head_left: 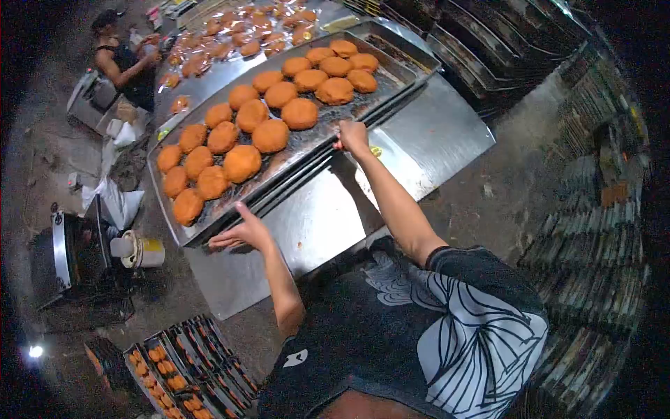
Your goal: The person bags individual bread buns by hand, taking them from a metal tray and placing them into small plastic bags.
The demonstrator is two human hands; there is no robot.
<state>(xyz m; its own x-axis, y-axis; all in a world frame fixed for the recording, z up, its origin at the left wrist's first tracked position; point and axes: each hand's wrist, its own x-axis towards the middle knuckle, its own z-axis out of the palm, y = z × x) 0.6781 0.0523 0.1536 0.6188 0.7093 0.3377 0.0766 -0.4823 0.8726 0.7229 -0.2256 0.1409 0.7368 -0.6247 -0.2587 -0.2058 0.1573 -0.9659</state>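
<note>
A large metal tray [307,136] with several round orange-brown buns [271,136] lies tilted across the view, on top of at least one other tray, above a shiny metal table [321,209]. My left hand [246,229] is at the tray's near edge on the left, fingers apart, thumb up against the rim. My right hand [352,136] is closed on the near edge of the tray, right of its middle. The buns sit mostly along the tray's far side and left end.
Wrapped buns [244,31] lie on the table beyond the tray. A person [122,59] is at the upper left. Racks of filled trays [188,366] are at the lower left. Stacked trays [586,244] line the right side. A white bucket [145,253] is on the left.
</note>
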